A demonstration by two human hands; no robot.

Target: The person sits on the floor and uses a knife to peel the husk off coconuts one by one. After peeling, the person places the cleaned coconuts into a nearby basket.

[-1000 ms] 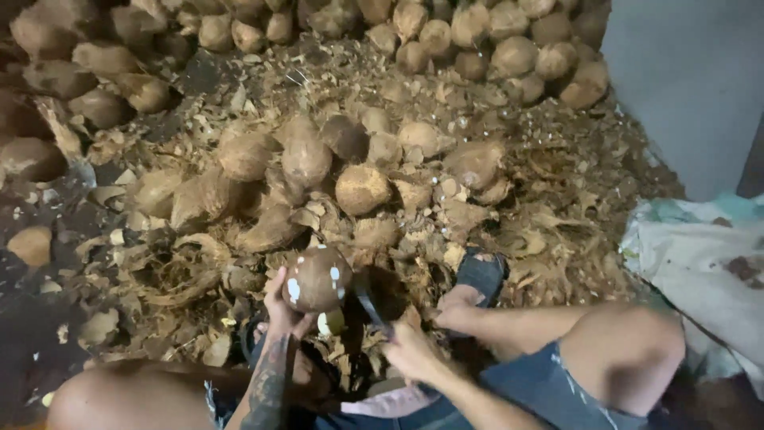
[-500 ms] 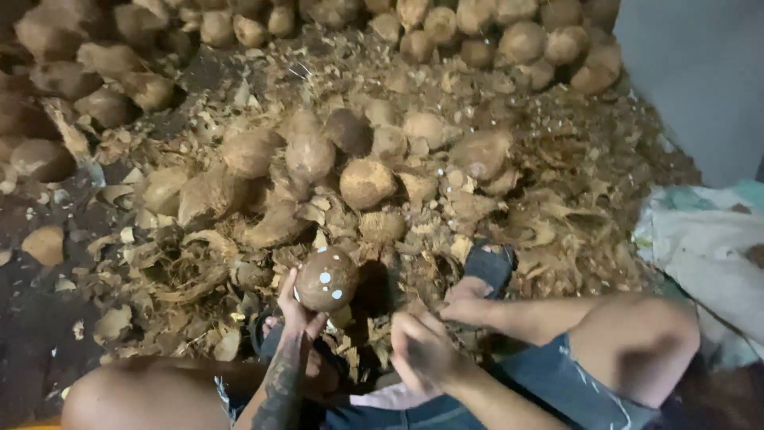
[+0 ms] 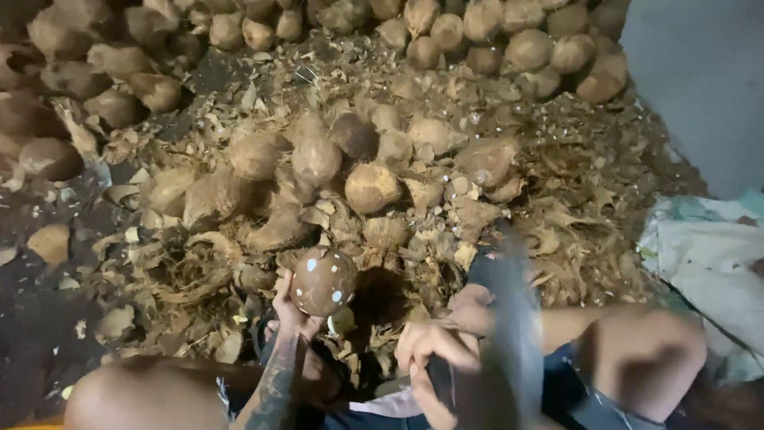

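Head view | left hand cups round brown white-flecked coconut | right hand clenches blurred dark blade | husked coconut heap beyond

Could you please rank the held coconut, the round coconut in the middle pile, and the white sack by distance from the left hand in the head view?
1. Held coconut, resting in the left hand.
2. Round coconut, up in the middle pile.
3. White sack, far right.
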